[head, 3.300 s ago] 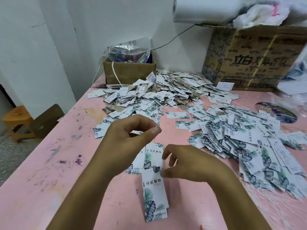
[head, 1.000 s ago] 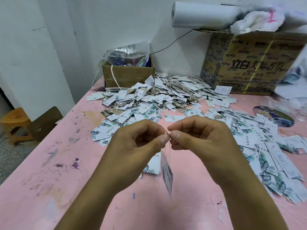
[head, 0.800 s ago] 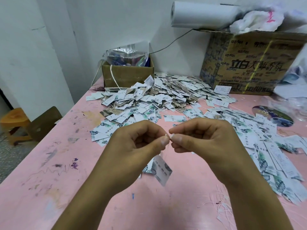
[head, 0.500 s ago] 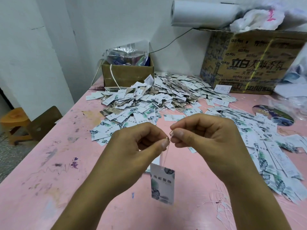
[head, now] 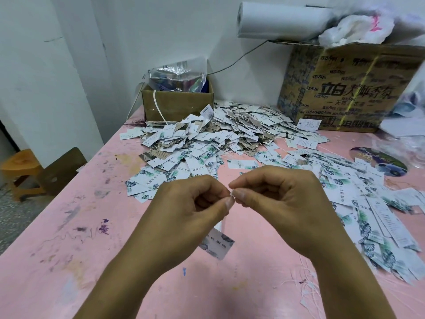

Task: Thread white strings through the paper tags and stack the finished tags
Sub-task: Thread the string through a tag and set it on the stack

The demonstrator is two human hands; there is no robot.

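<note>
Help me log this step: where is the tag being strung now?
In the head view the tag hangs at centre, below the left hand, over the pink table, on a string pinched by it and the right hand.

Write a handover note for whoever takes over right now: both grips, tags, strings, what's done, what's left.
Left grip and right grip each pinch the white string at their fingertips; one tag hangs from it above the pink table.
Done: this tag is on its string; the far heap shows strings among its tags.
Left: likely finish the string, stack this tag, thread more; loose strings lie front right, a tag spread at right.
</note>
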